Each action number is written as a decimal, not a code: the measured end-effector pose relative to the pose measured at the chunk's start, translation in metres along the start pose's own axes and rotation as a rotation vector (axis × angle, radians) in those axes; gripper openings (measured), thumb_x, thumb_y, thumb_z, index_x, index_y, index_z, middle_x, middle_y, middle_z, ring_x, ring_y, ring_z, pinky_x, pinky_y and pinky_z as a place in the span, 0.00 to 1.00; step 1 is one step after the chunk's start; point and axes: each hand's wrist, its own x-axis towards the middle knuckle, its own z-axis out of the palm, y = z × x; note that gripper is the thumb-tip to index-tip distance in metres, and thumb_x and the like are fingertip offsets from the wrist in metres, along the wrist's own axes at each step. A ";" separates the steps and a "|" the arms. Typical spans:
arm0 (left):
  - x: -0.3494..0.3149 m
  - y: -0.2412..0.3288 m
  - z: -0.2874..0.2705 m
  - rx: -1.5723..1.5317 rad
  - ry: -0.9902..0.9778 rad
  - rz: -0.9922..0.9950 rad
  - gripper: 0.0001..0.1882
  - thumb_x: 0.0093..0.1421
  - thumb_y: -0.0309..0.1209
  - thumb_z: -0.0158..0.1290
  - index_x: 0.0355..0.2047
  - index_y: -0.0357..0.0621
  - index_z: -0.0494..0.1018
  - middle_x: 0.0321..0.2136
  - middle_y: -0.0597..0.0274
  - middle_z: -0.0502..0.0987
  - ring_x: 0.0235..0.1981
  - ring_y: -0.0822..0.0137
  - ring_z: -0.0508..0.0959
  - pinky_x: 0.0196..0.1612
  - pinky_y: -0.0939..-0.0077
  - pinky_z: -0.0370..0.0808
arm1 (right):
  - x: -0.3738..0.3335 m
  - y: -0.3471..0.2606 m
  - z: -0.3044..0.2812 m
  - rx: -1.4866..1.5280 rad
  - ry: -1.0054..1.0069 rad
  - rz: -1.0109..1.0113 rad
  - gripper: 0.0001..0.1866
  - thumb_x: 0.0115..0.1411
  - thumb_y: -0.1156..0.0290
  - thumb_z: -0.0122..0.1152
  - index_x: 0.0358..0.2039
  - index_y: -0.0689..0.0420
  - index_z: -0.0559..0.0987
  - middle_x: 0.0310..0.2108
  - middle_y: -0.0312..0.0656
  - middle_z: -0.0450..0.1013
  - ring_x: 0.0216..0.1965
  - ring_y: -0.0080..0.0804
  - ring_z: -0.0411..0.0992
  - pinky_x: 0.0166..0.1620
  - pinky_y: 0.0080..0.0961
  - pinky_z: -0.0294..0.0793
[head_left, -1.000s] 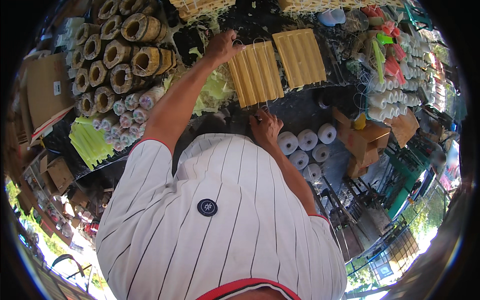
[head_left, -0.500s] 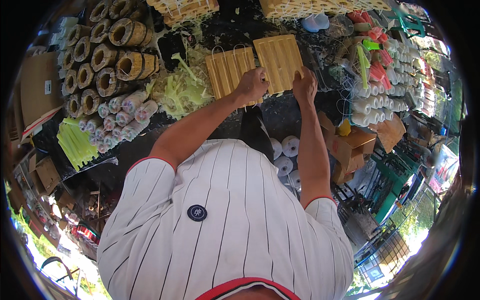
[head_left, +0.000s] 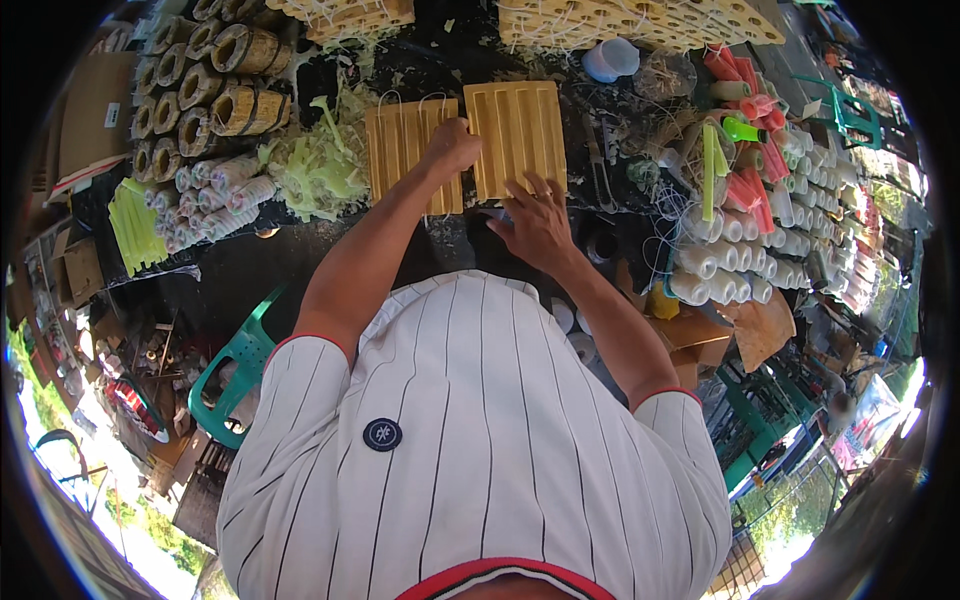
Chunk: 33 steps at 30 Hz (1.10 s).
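Two yellow-brown grooved boards lie side by side at the near edge of the dark work table. White cords loop over the top of the left grooved board (head_left: 388, 150). Long parallel channels run down the right grooved board (head_left: 518, 130), which has no cords showing. My left hand (head_left: 455, 148) is closed at the gap between them, on the left edge of the right board; its fingertips are hidden. My right hand (head_left: 538, 222) is open, fingers spread, with its fingertips on the lower edge of the right board and the thumb apart to the left.
Pale green scraps (head_left: 318, 175) are heaped left of the boards, near stacked hollow bamboo-like tubes (head_left: 250, 110) and wrapped rolls (head_left: 235, 195). A translucent cup (head_left: 610, 61) stands beyond on the right. White rolls (head_left: 700, 260) and red pieces (head_left: 750, 190) fill the right side.
The right board now lies flatter and squarer beside the left one. My right hand has left its right edge, moving down to its lower edge with fingers spread. The whole view has shifted.
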 end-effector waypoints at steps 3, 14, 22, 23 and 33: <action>0.000 0.012 0.001 0.232 -0.024 0.019 0.21 0.60 0.33 0.56 0.48 0.29 0.80 0.43 0.29 0.83 0.46 0.37 0.85 0.45 0.50 0.84 | 0.020 0.007 0.025 -0.117 0.113 -0.132 0.21 0.58 0.56 0.75 0.44 0.60 0.87 0.59 0.45 0.76 0.69 0.52 0.64 0.76 0.65 0.49; -0.023 0.016 0.044 0.154 0.260 0.175 0.18 0.60 0.35 0.58 0.44 0.31 0.76 0.42 0.35 0.83 0.45 0.37 0.84 0.43 0.48 0.82 | -0.028 0.077 0.007 0.300 0.364 0.436 0.21 0.66 0.60 0.70 0.53 0.60 0.84 0.42 0.51 0.84 0.48 0.49 0.82 0.57 0.45 0.78; -0.138 0.055 -0.018 -0.132 0.143 0.562 0.19 0.67 0.28 0.61 0.53 0.29 0.75 0.40 0.48 0.86 0.38 0.58 0.87 0.39 0.63 0.80 | -0.002 0.123 -0.034 1.972 0.051 0.378 0.33 0.76 0.45 0.54 0.68 0.59 0.73 0.63 0.47 0.75 0.63 0.39 0.74 0.62 0.43 0.76; -0.140 0.052 -0.022 -0.213 0.035 0.508 0.19 0.67 0.28 0.61 0.55 0.30 0.75 0.41 0.49 0.86 0.37 0.60 0.86 0.40 0.65 0.80 | -0.005 0.112 -0.021 2.056 0.095 0.307 0.37 0.77 0.40 0.49 0.71 0.57 0.68 0.62 0.46 0.75 0.59 0.40 0.76 0.60 0.41 0.78; -0.211 0.045 -0.062 -0.055 0.008 0.748 0.29 0.68 0.38 0.62 0.61 0.29 0.71 0.57 0.36 0.75 0.58 0.36 0.76 0.62 0.46 0.73 | 0.018 -0.017 0.022 2.288 0.118 0.111 0.35 0.76 0.40 0.50 0.69 0.57 0.69 0.60 0.45 0.75 0.56 0.41 0.77 0.60 0.40 0.79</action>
